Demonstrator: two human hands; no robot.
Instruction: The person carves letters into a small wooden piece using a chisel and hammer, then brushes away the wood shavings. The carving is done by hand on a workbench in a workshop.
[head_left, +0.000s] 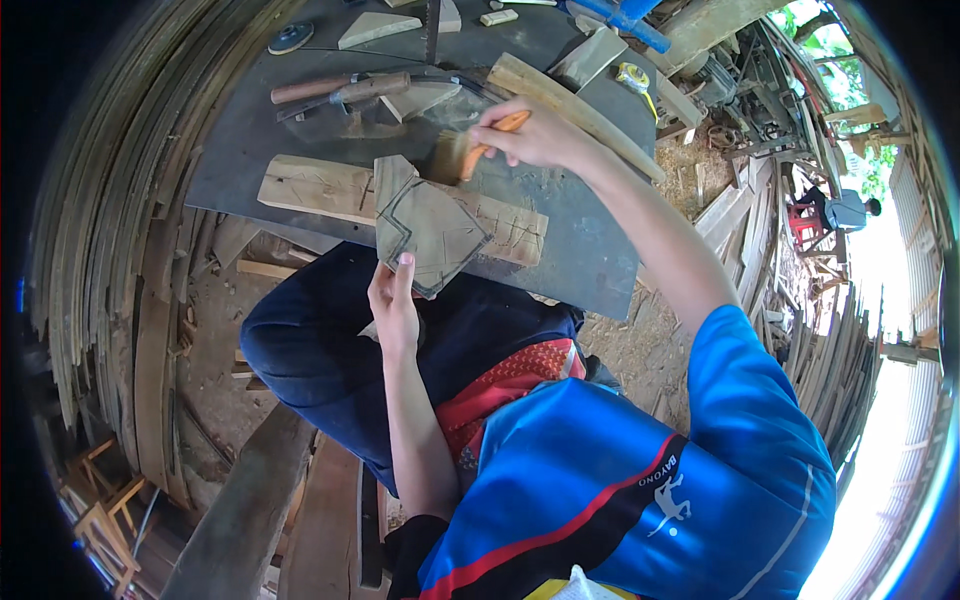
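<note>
My left hand (393, 300) grips the near edge of a grey carved wooden piece (425, 228) with a dark outlined groove, holding it tilted over a pale wooden block (320, 187). My right hand (535, 132) is closed around the orange handle of a brush (462, 152), whose bristles rest just beyond the top of the carved piece. Both lie on a dark workboard (580, 250) in front of my knees.
On the far part of the board lie a wooden-handled tool (340, 91), wood offcuts (375, 28), a long wooden slat (570, 105) and a tape measure (632, 76). Stacked planks curve along the left. Sawdust covers the ground, with machinery and timber at right.
</note>
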